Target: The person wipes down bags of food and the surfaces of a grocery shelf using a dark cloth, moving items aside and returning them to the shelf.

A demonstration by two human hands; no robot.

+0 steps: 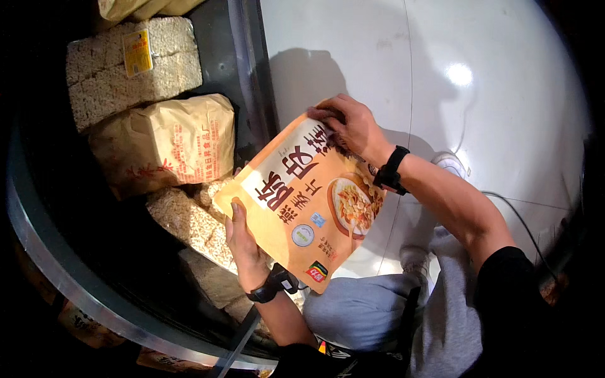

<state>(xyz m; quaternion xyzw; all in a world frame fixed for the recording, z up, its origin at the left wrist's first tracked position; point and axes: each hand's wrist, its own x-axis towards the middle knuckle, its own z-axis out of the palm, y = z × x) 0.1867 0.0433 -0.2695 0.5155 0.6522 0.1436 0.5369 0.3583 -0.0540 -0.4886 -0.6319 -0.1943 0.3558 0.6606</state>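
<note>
An orange food pouch (302, 203), printed with a bowl of cereal, is held up slantwise before me, its front towards the camera. My left hand (246, 241) grips its near left edge, thumb on the front face and fingers partly hidden behind. At the far top corner, my right hand (352, 123) has its fingers curled over the edge. Both wrists wear black straps with small devices. Beyond the pouch to the left, a brown paper package (189, 141) with red print lies beside blocks of puffed grain (165, 61) in clear wrap.
A dark shelf (215, 56) with a metal edge stands at the left, and a curved metal rim (71, 302) runs along the lower left. More puffed-grain blocks (194, 227) lie under the paper package. A cable (515, 217) trails over the pale tiled floor (472, 127) at right.
</note>
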